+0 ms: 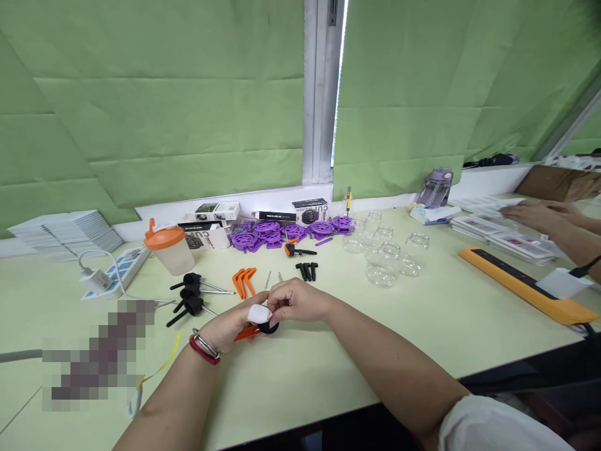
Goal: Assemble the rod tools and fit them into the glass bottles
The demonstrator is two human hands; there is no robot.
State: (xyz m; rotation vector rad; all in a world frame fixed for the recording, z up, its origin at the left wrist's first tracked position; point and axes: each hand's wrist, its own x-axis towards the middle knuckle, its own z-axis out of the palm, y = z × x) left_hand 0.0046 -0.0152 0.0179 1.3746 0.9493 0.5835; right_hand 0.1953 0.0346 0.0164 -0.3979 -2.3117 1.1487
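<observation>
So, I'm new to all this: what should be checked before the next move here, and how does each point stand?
1. Orange part held in the left hand: ok.
2. Right hand working close to the black round part: ok.
3. Those two parts properly joined: cannot tell; fingers cover much of them.
4. Space beside the left forearm free of loose items: not ok; a yellow strip lies near it.
5. Clear jars apart from both hands: ok.

Orange handle (246, 332), smooth plastic; black pegs (314, 272), matt plastic; jars (381, 276), glossy; green sheeting (188, 113), matt, creased.
</observation>
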